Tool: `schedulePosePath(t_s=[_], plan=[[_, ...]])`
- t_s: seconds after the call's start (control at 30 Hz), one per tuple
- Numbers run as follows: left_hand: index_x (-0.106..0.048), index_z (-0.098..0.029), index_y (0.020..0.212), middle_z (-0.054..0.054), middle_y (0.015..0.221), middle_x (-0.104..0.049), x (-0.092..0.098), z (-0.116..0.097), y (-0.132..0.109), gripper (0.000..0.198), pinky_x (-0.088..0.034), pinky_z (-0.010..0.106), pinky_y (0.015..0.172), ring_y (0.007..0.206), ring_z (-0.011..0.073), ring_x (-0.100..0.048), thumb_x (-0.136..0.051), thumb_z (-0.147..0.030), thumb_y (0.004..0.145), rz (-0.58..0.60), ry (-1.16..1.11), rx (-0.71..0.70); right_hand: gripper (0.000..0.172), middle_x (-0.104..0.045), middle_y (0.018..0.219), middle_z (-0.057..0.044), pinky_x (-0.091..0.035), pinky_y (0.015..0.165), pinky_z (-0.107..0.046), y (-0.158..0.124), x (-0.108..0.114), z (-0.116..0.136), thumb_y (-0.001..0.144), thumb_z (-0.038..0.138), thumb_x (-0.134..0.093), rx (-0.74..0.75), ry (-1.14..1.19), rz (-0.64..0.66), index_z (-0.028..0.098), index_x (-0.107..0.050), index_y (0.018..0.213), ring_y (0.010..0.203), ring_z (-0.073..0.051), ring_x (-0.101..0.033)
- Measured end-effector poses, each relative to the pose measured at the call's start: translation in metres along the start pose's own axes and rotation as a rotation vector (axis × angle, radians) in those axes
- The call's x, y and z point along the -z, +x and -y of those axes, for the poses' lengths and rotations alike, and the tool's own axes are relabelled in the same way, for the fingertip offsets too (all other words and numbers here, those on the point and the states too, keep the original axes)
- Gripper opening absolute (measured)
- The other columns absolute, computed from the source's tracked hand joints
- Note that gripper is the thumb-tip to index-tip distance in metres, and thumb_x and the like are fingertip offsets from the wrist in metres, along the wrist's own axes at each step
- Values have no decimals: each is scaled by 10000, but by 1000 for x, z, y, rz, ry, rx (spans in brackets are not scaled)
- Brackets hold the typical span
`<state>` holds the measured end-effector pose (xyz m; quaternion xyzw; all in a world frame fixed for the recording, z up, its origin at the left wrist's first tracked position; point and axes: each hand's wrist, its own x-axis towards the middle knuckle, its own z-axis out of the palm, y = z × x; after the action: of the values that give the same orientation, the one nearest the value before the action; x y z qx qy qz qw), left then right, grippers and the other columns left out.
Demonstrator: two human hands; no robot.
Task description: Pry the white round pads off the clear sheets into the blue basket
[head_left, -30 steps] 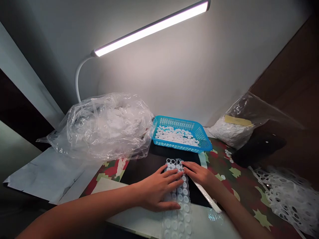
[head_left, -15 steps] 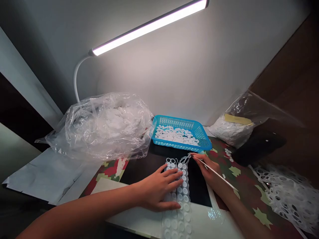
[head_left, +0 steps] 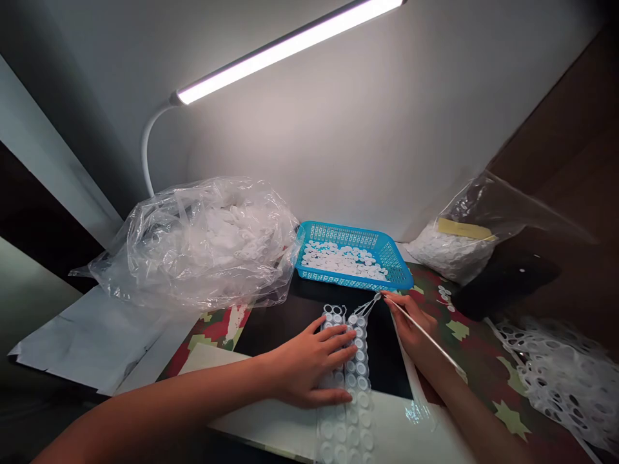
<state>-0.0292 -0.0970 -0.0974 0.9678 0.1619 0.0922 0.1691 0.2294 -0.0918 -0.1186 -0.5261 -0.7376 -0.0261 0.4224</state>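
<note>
Two strips of white discs (head_left: pixel 360 386) are laid side by side beneath and just right of the left hand (head_left: pixel 312 367), their long axis running from the person's side straight away past the fingers. They are pressed down by that hand, which is held flat, palm down, fingers extended rightward across them. At the far end of the right-hand strip, thin ring-shaped webbing (head_left: pixel 368 305) is drawn out at a slant toward the right hand (head_left: pixel 411 322), whose fingertips are pinched together. A slender white stick (head_left: pixel 428 336) is gripped in that same hand, its far tip aimed forward and left at the webbing, its long axis sloping back to the right over the wrist. Whether the tip is hooked into the webbing cannot be told.

Under the strips, a black mat (head_left: pixel 387 364) is seen between the hands. Beyond them, a blue basket (head_left: pixel 355 280) is partly filled with white discs. A bulky clear bag (head_left: pixel 193 258) is set beyond the left forearm; right of the right hand, loose webbing (head_left: pixel 565 386) is heaped.
</note>
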Motion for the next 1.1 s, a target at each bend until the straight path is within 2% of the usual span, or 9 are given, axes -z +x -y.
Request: schedulePosePath(t_s=[0.47,0.7,0.8,0.97,1.1], plan=[[-316,-159,1392,119,1479,-288,2,0,0,660,-103,499,1135,1371,280,-239,-322,-574,880,7,-5,0,190,-656,1095,-62,-504,880,-384,-3,-1,-13,941,286,-420,-2,-57,-30,246,-562,1061,960,-226,-647],[-320,-152,1391,124,1476,-294,1,0,0,661,-111,495,1136,1369,279,-246,-314,-573,882,7,-12,9,163,-675,1089,-61,-518,833,-382,4,20,-13,928,312,-446,-92,-152,-174,244,-572,1005,971,-245,-651],[-324,-160,1390,119,1472,-305,0,-1,0,655,-93,492,1140,1362,282,-262,-329,-570,879,-7,-11,4,154,-674,1100,-46,-531,814,-361,3,23,-8,925,317,-446,-77,-86,-69,253,-572,986,973,-229,-656],[-268,-192,1417,95,1485,-282,1,0,1,665,-52,484,1147,1376,270,-229,-340,-574,878,-4,-46,22,146,-675,1088,-48,-520,876,-339,-2,8,3,928,219,-438,208,127,235,234,-575,975,998,-186,-640],[-201,-216,1440,77,1500,-245,1,1,1,675,-53,485,1148,1388,260,-196,-336,-569,882,19,-81,9,174,-683,1051,-73,-546,822,-326,-4,-1,10,929,185,-423,376,180,367,215,-592,956,972,-183,-638]])
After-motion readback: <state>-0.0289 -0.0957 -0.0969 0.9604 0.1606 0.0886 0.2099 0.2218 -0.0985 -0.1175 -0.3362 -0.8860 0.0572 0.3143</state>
